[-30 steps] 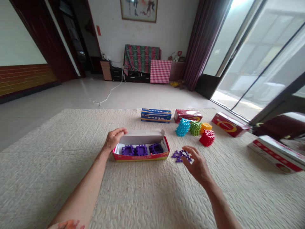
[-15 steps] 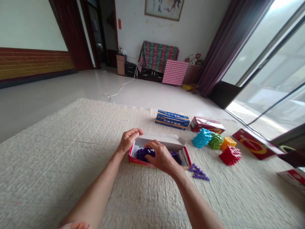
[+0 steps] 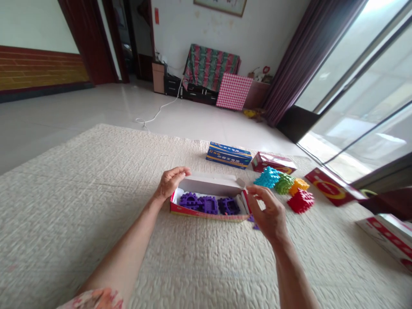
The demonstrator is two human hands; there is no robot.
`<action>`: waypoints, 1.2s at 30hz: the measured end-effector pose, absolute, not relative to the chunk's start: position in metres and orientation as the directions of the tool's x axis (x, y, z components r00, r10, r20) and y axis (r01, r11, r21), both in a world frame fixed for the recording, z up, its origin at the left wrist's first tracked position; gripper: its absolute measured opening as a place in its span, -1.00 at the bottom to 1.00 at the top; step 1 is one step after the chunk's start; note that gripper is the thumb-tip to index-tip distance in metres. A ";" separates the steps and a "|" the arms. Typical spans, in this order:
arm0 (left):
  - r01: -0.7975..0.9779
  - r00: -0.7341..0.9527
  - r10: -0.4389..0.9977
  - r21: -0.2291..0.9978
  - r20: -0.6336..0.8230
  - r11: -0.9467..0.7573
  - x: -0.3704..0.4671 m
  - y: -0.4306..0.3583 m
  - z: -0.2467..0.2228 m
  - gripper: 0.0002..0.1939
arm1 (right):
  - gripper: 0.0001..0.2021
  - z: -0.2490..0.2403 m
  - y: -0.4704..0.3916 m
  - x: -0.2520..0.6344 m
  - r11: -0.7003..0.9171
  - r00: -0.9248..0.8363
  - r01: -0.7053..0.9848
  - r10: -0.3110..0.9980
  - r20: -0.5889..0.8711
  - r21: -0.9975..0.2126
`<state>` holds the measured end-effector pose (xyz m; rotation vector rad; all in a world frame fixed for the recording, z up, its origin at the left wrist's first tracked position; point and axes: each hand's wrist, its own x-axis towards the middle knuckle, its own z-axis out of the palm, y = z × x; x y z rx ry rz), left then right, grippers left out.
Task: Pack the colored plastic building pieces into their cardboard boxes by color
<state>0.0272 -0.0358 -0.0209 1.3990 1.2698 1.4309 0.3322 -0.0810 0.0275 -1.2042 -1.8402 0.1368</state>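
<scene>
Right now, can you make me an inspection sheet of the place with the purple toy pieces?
Surface: cream textured cover, lightly rumpled.
Things in use: open red box holding purple toy pieces.
Clutter: blue box, two dark-red boxes, red-and-white box; light-blue, green, yellow and red toy blocks.
Hands: left hand at the open box's left end; right hand by its right end, contact unclear.
Cables: white cable on the floor.
Surroundings: black cabinet, purple curtain, glass doors.

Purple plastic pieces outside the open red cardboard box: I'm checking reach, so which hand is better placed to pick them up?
Likely the right hand: near the right end of the box, partly hiding those pieces; the left hand is at the opposite end.
</scene>
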 end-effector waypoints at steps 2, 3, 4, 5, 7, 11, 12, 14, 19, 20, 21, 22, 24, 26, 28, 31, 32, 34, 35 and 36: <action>0.101 -0.135 0.965 0.972 0.224 -0.211 0.028 -0.037 -0.021 -0.65 | -0.83 0.010 -0.084 0.372 0.413 -0.022 0.735 0.808 0.589 -0.538; 0.094 -0.141 0.968 0.976 0.208 -0.196 0.029 -0.037 -0.021 -0.65 | -0.82 -0.001 -0.086 0.391 0.351 0.008 0.756 0.839 0.544 -0.553; 0.089 -0.151 0.970 0.980 0.192 -0.180 0.029 -0.037 -0.022 -0.66 | -0.80 -0.012 -0.089 0.408 0.296 0.020 0.772 0.873 0.487 -0.562; 0.092 -0.151 0.973 0.982 0.176 -0.164 0.028 -0.037 -0.023 -0.66 | -0.78 -0.022 -0.092 0.422 0.250 0.014 0.786 0.907 0.421 -0.565; 0.089 -0.157 0.975 0.986 0.157 -0.144 0.027 -0.036 -0.026 -0.67 | -0.71 -0.041 -0.100 0.440 0.194 -0.021 0.804 0.954 0.299 -0.562; 0.083 -0.159 0.976 0.987 0.148 -0.136 0.025 -0.034 -0.030 -0.64 | -0.61 -0.059 -0.109 0.443 0.221 -0.089 0.810 0.962 0.258 -0.543; 0.081 -0.158 0.976 0.988 0.146 -0.135 0.024 -0.034 -0.030 -0.63 | -0.60 -0.059 -0.110 0.440 0.232 -0.097 0.815 0.958 0.270 -0.531; 0.077 -0.154 0.977 0.988 0.145 -0.134 0.024 -0.033 -0.031 -0.60 | -0.59 -0.059 -0.111 0.436 0.239 -0.102 0.824 0.955 0.280 -0.514; 0.082 -0.157 0.977 0.988 0.142 -0.131 0.023 -0.033 -0.032 -0.62 | -0.58 -0.061 -0.112 0.437 0.203 -0.095 0.843 0.968 0.233 -0.498; 0.079 -0.158 0.977 0.988 0.143 -0.132 0.023 -0.032 -0.032 -0.63 | -0.55 -0.061 -0.112 0.438 0.190 -0.090 0.848 0.971 0.220 -0.495; 0.076 -0.159 0.977 0.988 0.145 -0.134 0.023 -0.032 -0.032 -0.64 | -0.53 -0.061 -0.112 0.439 0.181 -0.088 0.853 0.974 0.207 -0.489; 0.072 -0.161 0.976 0.988 0.147 -0.137 0.023 -0.032 -0.032 -0.64 | -0.50 -0.060 -0.111 0.439 0.176 -0.091 0.859 0.977 0.195 -0.481; 0.066 -0.164 0.975 0.988 0.151 -0.142 0.023 -0.032 -0.032 -0.64 | -0.47 -0.057 -0.109 0.436 0.170 -0.103 0.875 0.980 0.170 -0.453; 0.065 -0.165 0.975 0.988 0.150 -0.141 0.023 -0.032 -0.032 -0.65 | -0.47 -0.052 -0.107 0.433 0.164 -0.117 0.895 0.984 0.138 -0.414; 0.063 -0.163 0.975 0.988 0.149 -0.141 0.023 -0.031 -0.033 -0.66 | -0.49 -0.048 -0.105 0.429 0.158 -0.125 0.909 0.986 0.109 -0.385; 0.068 -0.158 0.975 0.987 0.157 -0.148 0.023 -0.031 -0.033 -0.66 | -0.54 -0.046 -0.105 0.428 0.169 -0.134 0.908 0.984 0.118 -0.383; 0.071 -0.158 0.974 0.986 0.162 -0.152 0.022 -0.031 -0.034 -0.66 | -0.56 -0.046 -0.106 0.430 0.177 -0.133 0.903 0.982 0.137 -0.390; 0.076 -0.163 0.972 0.985 0.168 -0.158 0.023 -0.031 -0.033 -0.65 | -0.59 -0.045 -0.108 0.434 0.181 -0.115 0.895 0.977 0.181 -0.408; 0.078 -0.166 0.971 0.984 0.169 -0.158 0.023 -0.031 -0.033 -0.64 | -0.61 -0.043 -0.109 0.436 0.177 -0.096 0.892 0.973 0.208 -0.417; 0.079 -0.168 0.971 0.984 0.169 -0.157 0.023 -0.032 -0.032 -0.64 | -0.63 -0.039 -0.111 0.437 0.173 -0.074 0.888 0.968 0.239 -0.426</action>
